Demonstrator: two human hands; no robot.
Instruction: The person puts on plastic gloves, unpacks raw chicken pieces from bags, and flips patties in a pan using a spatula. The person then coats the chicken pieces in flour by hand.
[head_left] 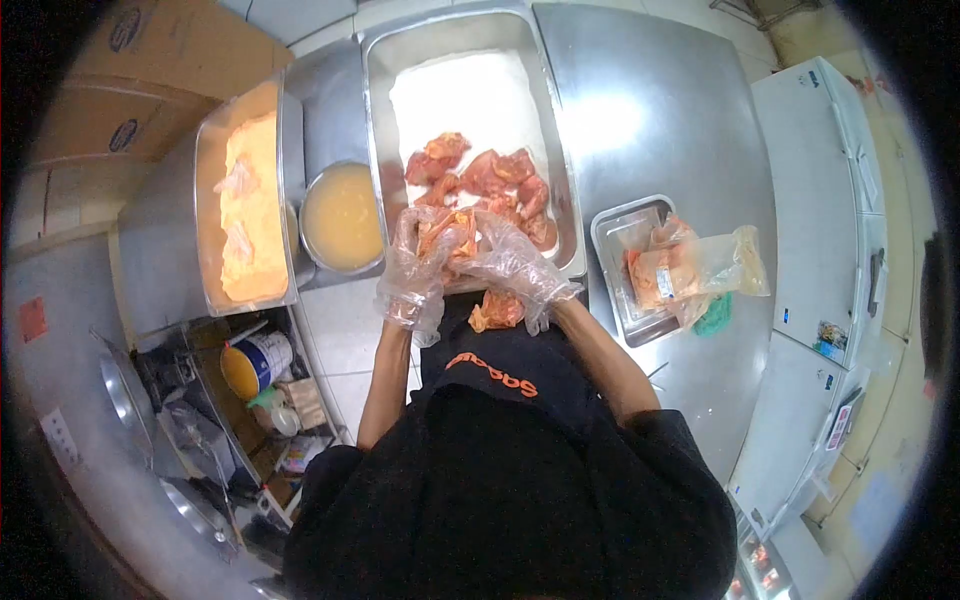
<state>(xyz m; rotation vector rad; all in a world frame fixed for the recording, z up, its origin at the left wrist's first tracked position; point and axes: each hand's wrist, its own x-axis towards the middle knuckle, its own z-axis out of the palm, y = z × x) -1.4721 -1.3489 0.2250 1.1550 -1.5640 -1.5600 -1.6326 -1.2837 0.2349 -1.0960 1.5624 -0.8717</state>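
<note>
Both hands are at the near edge of the large tray [383, 110], left of its middle. Held meat piece [433, 232] is over that edge; the left hand [412, 275] has its gloved fingers curled around it. Right hand [510, 265] is on its right side, fingers partly hidden; can't tell whether they grip or only touch. Long axis of the piece: can't tell, mostly covered by gloves.

Key relation: the meat pieces [500, 172] sit just beyond the fingers, across the near half of the tray, mostly toward its right wall, so most are nearer the right hand. White powder [470, 90] fills the far half. One loose piece [497, 310] is on the near side of the rim, between the wrists, closer to the right; what supports it isn't clear.

Off the large tray's left edge: round bowl [343, 217] of yellowish liquid, then a tray of orange powder [250, 210]. Off its right edge, on the surface [670, 130]: small tray [608, 300] with bagged meat [665, 280], near the surface's near edge.
</note>
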